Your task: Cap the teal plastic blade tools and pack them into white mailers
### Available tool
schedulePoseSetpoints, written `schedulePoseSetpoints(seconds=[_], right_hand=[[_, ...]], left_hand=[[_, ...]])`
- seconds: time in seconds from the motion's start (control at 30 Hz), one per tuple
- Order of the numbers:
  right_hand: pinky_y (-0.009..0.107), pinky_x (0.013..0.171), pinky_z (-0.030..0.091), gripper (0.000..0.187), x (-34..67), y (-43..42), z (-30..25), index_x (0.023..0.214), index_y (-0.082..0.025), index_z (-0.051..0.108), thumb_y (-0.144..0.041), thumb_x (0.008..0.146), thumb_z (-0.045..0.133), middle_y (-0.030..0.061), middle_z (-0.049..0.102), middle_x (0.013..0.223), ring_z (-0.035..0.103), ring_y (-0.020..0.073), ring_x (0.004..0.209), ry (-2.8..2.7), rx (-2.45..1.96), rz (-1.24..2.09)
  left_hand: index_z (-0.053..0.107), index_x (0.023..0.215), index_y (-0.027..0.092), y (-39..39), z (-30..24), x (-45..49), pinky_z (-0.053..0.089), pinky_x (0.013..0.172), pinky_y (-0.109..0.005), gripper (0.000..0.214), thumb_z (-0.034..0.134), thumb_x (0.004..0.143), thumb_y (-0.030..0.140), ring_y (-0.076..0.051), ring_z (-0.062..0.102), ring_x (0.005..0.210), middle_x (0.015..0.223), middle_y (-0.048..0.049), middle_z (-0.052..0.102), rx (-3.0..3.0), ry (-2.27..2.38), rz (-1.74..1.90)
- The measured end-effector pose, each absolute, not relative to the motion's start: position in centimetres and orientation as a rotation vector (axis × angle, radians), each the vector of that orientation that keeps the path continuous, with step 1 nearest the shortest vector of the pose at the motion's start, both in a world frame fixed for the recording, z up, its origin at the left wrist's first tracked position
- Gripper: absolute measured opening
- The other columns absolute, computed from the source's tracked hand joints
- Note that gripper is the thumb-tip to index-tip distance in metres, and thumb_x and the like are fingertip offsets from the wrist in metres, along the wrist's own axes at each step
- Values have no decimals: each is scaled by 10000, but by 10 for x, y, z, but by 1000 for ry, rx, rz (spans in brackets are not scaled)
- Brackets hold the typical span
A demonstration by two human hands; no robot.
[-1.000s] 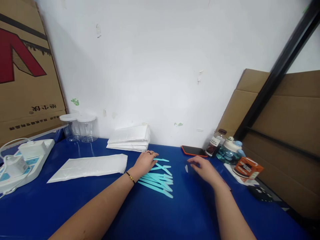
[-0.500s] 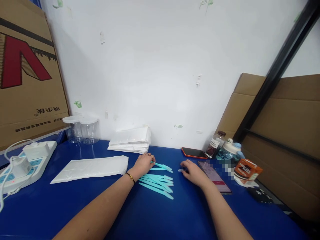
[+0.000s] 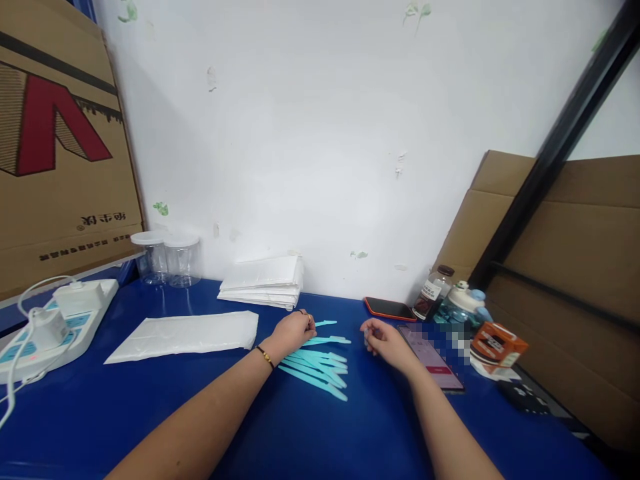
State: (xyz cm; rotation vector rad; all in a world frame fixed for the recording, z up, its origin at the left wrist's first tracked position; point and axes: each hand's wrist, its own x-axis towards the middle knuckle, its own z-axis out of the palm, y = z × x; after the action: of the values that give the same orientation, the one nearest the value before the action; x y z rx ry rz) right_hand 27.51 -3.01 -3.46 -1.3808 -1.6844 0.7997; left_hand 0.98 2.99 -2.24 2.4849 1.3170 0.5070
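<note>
Several light-blue plastic sticks (image 3: 316,365) lie in a loose pile on the blue table (image 3: 320,433). My left hand (image 3: 291,331) rests at the pile's left end, its fingers closed on the end of one blue stick (image 3: 327,341) that points right. My right hand (image 3: 383,339) hovers just right of the pile, fingers curled in a pinch on a small whitish piece I cannot make out. A flat white padded bag (image 3: 185,335) lies left of my left hand.
A stack of white bags (image 3: 263,282) sits by the wall, with two clear jars (image 3: 167,259) to its left. A power strip with chargers (image 3: 47,325) is at far left. Two phones (image 3: 390,309), bottles (image 3: 435,292) and an orange box (image 3: 499,341) crowd the right.
My left hand closed on one blue stick and drew it up from the pile. My right hand picked a small whitish piece off the table and pulled back toward me.
</note>
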Motion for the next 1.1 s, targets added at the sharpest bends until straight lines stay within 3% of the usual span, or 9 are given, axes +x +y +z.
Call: schedulePoseSetpoints(seconds=[0.13, 0.4, 0.57, 1.1], right_hand=[[238, 508, 459, 230, 266, -34, -27, 852, -194, 527, -347, 724, 642, -35, 537, 679, 623, 144, 581, -1462, -1199, 999], [228, 510, 460, 355, 265, -34, -27, 730, -161, 552, -420, 614, 765, 23, 650, 597, 635, 153, 566, -1365, -1256, 1078], [243, 540, 477, 380, 261, -34, -27, 741, -162, 574, -457, 599, 769, 42, 672, 646, 663, 185, 652, -1346, -1237, 1069], [245, 569, 473, 342, 257, -33, -29, 757, -167, 598, -453, 640, 747, 23, 668, 631, 652, 164, 626, -1436, -1191, 1031]], left_hand=[[620, 923, 209, 33, -24, 8, 413, 778, -276, 215, 615, 736, 316, -208, 552, 944, 986, -53, 598, 2498, 1406, 615], [630, 782, 192, 48, -34, 3, 394, 581, -208, 101, 555, 748, 250, -131, 582, 697, 769, -8, 648, 2318, 1328, 477], [620, 825, 194, 45, -33, 2, 392, 585, -203, 152, 539, 761, 305, -123, 574, 692, 764, 5, 642, 2263, 1218, 563], [620, 836, 198, 42, -30, 1, 404, 632, -215, 167, 539, 759, 322, -131, 576, 713, 774, 8, 643, 2234, 1208, 541]])
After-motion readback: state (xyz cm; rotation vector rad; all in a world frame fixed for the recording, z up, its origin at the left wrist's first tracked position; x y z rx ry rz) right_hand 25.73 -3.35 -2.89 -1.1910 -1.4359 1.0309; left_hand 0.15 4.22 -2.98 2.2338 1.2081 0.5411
